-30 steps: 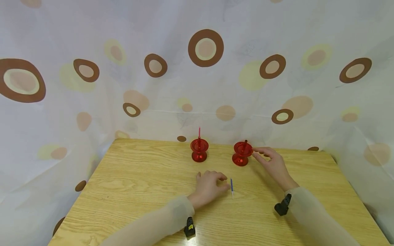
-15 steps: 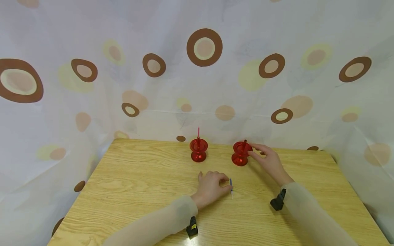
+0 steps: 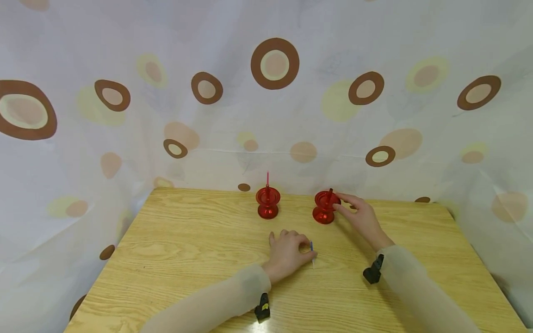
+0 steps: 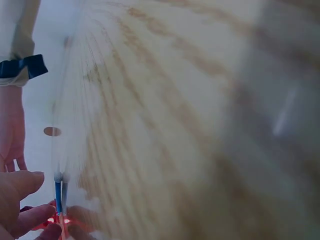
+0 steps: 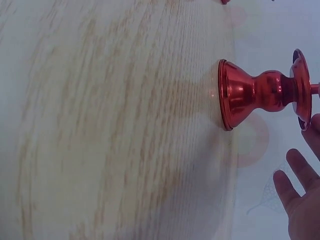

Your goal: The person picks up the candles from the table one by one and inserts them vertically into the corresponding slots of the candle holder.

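Note:
On the table lies a thin blue birthday candle [image 3: 311,247] with a white base. My left hand [image 3: 287,255] is low beside it, thumb across the candle's middle in the head view and fingers near its far end. A gap shows between thumb [image 4: 29,183] and fingers in the left wrist view; a firm grip is not visible. My right hand [image 3: 363,221] holds the rim of a red metal candle holder [image 3: 323,215] between thumb and fingers, its other fingers spread. The holder stands upright, a short dark red tube on its dish. Part of the rim is hidden.
A second red candle holder [image 3: 268,212] stands to the left near the table's back edge, with a pink candle [image 3: 268,178] upright in it. Behind the wooden table [image 3: 187,240] hangs a white patterned curtain [image 3: 233,125].
My left hand has moved right, its thumb now over the blue candle. My right hand has moved slightly left, closer onto the holder's rim. The candle still lies on the table.

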A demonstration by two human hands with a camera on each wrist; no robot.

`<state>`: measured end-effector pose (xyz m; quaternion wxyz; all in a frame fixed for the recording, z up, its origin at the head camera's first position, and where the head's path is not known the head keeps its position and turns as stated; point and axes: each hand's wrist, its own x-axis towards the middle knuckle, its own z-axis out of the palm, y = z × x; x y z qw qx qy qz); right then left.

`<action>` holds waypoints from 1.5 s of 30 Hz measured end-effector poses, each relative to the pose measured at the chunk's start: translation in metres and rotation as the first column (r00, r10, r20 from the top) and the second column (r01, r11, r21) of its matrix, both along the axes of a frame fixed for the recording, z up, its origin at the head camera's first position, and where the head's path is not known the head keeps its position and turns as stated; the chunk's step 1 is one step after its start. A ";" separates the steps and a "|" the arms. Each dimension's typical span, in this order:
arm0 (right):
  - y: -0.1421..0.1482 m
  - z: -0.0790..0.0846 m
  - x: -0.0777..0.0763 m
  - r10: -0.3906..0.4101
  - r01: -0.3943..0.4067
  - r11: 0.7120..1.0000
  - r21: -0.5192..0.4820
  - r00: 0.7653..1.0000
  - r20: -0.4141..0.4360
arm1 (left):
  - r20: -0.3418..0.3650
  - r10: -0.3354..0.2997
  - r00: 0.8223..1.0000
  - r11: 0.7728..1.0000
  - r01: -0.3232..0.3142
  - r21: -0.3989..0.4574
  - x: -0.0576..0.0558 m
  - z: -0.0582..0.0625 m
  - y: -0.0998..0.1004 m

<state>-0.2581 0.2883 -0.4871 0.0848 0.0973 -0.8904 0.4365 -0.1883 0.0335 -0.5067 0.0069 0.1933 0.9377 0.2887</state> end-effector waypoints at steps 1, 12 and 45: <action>0.000 0.000 0.000 -0.001 0.001 1.000 -0.002 1.000 0.001 | 0.001 0.005 1.000 1.000 -0.005 0.001 0.000 0.000 0.000; -0.004 0.003 0.001 0.005 -0.005 1.000 -0.006 1.000 0.008 | 0.010 0.024 1.000 0.999 -0.024 -0.040 0.000 -0.002 0.004; -0.003 -0.002 0.001 0.000 0.000 1.000 -0.021 1.000 0.005 | 0.059 0.019 0.998 0.994 -0.013 -0.110 -0.009 0.003 0.015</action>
